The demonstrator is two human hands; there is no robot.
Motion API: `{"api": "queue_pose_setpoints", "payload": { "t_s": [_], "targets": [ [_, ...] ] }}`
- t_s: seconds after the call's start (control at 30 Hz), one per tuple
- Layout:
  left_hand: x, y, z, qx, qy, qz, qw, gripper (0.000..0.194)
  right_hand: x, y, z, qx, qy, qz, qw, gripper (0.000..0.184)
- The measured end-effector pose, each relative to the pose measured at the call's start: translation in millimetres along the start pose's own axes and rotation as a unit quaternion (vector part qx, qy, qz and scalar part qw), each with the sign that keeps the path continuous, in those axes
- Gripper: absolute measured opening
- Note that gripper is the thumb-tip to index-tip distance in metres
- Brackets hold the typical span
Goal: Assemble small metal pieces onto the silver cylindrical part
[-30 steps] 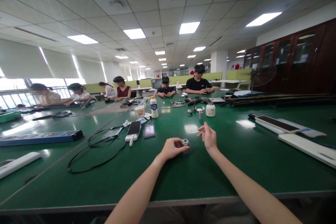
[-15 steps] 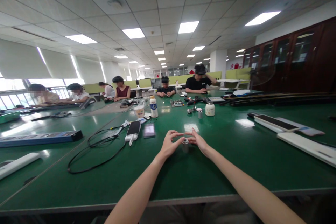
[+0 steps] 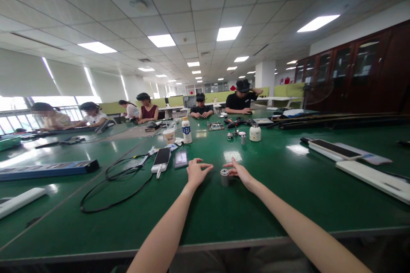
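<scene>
On the tabletop [image 3: 205, 217], the can [image 3: 224, 178] already stands up. The left hand [image 3: 197, 174] has a wide, empty grip; the right hand [image 3: 243, 175] is loosely bent beside the can, maybe touching. Another can [image 3: 243, 140] stands farther off, untouched.

No word or number can be read. The bottle [image 3: 186, 131] wears a blue label [image 3: 186, 129] with white marks too small to make out. Right of the bottle, the small figures on the white jar [image 3: 255, 134] are unclear, and beyond it a black shirt [image 3: 237, 103] carries a tiny pale print. The card [image 3: 181, 159] nearer than the bottle is blurred out. Far behind the bottle hang red diamond signs [image 3: 232, 88], their faces illegible.
</scene>
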State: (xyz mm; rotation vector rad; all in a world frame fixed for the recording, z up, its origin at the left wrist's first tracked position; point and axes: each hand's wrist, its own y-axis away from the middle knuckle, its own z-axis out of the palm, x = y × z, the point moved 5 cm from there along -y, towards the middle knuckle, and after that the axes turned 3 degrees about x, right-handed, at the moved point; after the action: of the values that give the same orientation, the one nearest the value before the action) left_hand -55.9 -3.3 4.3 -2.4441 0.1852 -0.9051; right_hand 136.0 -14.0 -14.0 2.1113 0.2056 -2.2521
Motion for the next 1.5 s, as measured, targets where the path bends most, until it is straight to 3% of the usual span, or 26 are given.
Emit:
{"api": "queue_pose_setpoints", "payload": {
  "t_s": [0.1,0.33,0.53,0.7,0.83,0.97,1.1,1.4,1.5],
  "targets": [
    [-13,0,4.1,-0.045,-0.073,-0.021,0.996,0.023,1,-1,0,0.002,0.001,-0.005,1.000,0.053],
    [-9,4,9.2,-0.070,-0.097,-0.015,0.993,0.028,4,-4,-2,0.004,-0.003,-0.017,1.000,0.052],
    [-4,5,9.7,-0.040,-0.090,0.019,0.995,0.039,4,-4,-3,0.021,-0.011,-0.005,1.000,0.050],
    [1,4,16.8,-0.063,-0.086,0.048,0.993,0.021,3,-4,-2,0.015,-0.014,-0.006,1.000,0.050],
    [14,5,10.8,-0.044,-0.025,0.063,0.997,0.021,5,-5,-3,0.019,-0.014,-0.003,1.000,0.048],
    [40,14,-1.7,0.008,0.068,0.130,0.989,0.025,6,-6,-3,0.016,-0.009,-0.009,1.000,0.048],
    [58,25,-3.0,0.017,0.101,0.169,0.980,0.022,7,-8,-2,0.004,-0.003,-0.017,1.000,0.051],
    [69,35,-1.9,0.018,0.088,0.198,0.976,0.020,12,-11,-1,-0.004,0.012,-0.030,0.999,0.054],
    [70,33,-0.4,0.004,0.088,0.203,0.975,0.021,10,-7,-1,0.003,0.024,-0.069,0.997,0.056]
  ]
}}
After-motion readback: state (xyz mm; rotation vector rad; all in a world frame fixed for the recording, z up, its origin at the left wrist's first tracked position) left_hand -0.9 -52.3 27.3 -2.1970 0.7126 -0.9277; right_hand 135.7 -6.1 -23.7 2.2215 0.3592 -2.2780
